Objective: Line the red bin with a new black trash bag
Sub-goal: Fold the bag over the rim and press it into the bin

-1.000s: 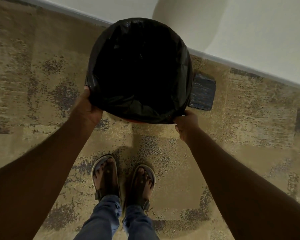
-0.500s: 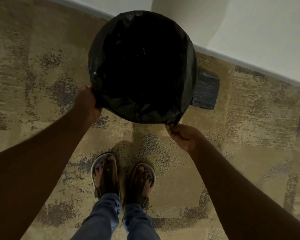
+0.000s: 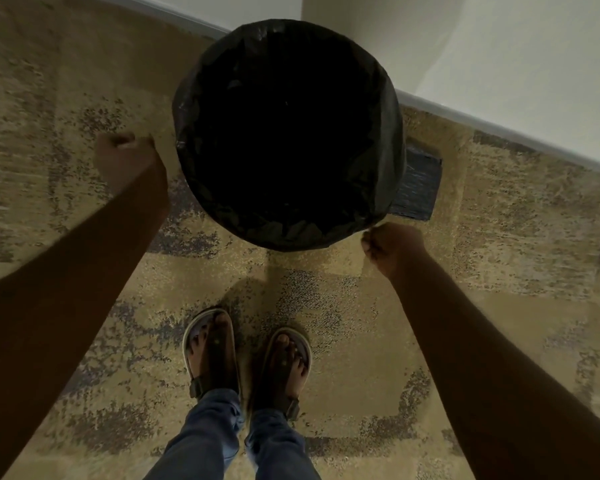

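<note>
The black trash bag [image 3: 390,140] is stretched over the round bin's mouth and hangs down its sides, so none of the red bin shows. The inside is dark and I cannot see into it. My left hand [image 3: 127,161] is off the bin, a short gap to its left, with fingers curled and nothing in them. My right hand [image 3: 392,245] is a closed fist at the bag's lower right hem. Its thumb is close to the plastic, with no clear hold on it.
The bin stands on patterned tan carpet next to a white wall with a grey baseboard [image 3: 499,128]. A flat dark rectangular pack [image 3: 418,188] lies on the floor against the bin's right side. My sandalled feet [image 3: 246,355] are just in front of the bin.
My left hand has come off the bag's left side and moved out to the left. My right hand has shifted right along the lower hem. The bag now sits lower around the rim.
</note>
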